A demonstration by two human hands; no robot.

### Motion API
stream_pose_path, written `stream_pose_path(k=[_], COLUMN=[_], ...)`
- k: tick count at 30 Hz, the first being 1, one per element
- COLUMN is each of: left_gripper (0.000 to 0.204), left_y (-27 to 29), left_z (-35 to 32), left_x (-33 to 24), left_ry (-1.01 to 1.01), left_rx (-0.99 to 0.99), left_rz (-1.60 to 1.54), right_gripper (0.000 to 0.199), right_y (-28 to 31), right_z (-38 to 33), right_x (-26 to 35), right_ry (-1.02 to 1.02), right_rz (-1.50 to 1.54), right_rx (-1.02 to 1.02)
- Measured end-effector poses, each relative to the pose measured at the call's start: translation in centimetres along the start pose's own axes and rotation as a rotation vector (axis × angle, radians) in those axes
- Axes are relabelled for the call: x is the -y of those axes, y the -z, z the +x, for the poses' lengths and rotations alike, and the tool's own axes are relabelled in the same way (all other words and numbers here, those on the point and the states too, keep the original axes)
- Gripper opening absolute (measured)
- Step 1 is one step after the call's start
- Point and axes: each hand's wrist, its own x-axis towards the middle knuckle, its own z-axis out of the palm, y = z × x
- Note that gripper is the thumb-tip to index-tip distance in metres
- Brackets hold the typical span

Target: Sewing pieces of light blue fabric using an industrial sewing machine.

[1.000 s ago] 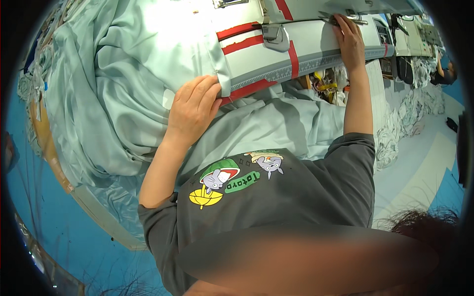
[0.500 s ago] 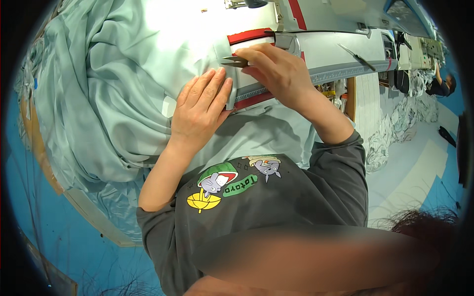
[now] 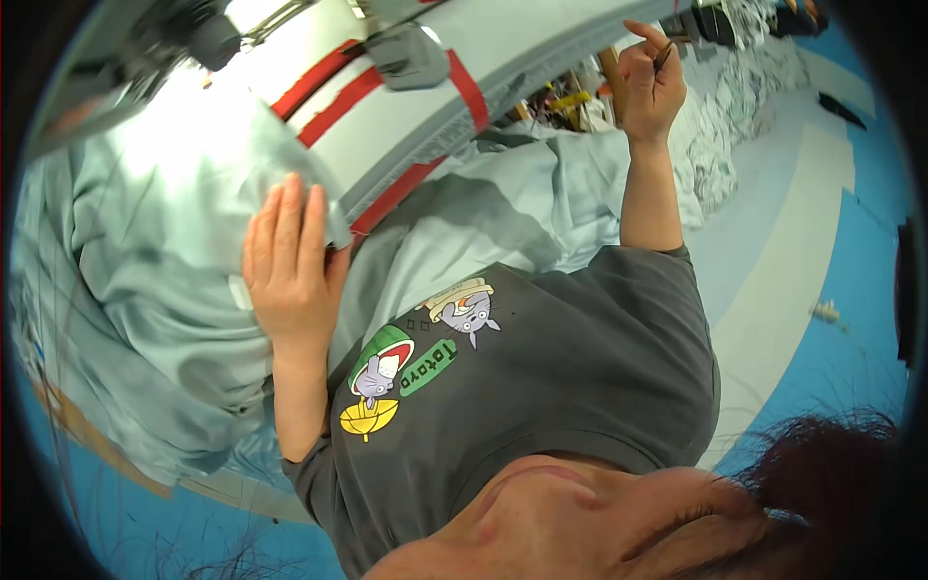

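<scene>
My left hand [image 3: 288, 261] lies flat, fingers stretched together, on pale green satin-like fabric [image 3: 145, 232], close to the fabric's edge by the table rim. Far to the right, my right hand [image 3: 653, 92] is raised over the table's front edge. Its index finger points outward, and a thin dark part of thread snips [image 3: 663, 56] shows between the other fingers and thumb. Most of the snips is hidden by the hand. More of the green fabric [image 3: 503, 193] drapes across my lap below the table edge.
A blurred sewing machine [image 3: 208, 39] stands at the upper left. Red tape strips [image 3: 338, 101] and a grey metal part [image 3: 411, 58] are on the white tabletop [image 3: 387, 135]. A ruler [image 3: 512, 82] runs along its edge. Pale cloth [image 3: 720, 135] is heaped at the right.
My right hand has moved away to the right with the snips, from beside my left hand. My left hand stays flat on the fabric. The view has turned and shifted.
</scene>
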Motion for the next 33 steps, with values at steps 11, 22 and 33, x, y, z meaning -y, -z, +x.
stream_pose_path(k=[11, 22, 33], left_gripper=[0.057, 0.061, 0.056], left_y=[0.4, 1.2, 1.0], left_z=[-0.9, -0.7, -0.1], left_x=[-0.1, -0.2, -0.2], left_ry=[0.007, 0.034, 0.046], left_rx=[-0.007, 0.013, -0.012], left_rz=[0.047, 0.0, -0.018], right_gripper=[0.046, 0.032, 0.032], right_y=[-7.9, -16.7, -16.5], right_z=[-1.2, 1.2, 1.9], right_x=[11.5, 12.6, 12.4], right_ry=[0.111, 0.502, 0.534], right_rz=[0.088, -0.215, -0.243], right_rx=[0.479, 0.577, 0.601])
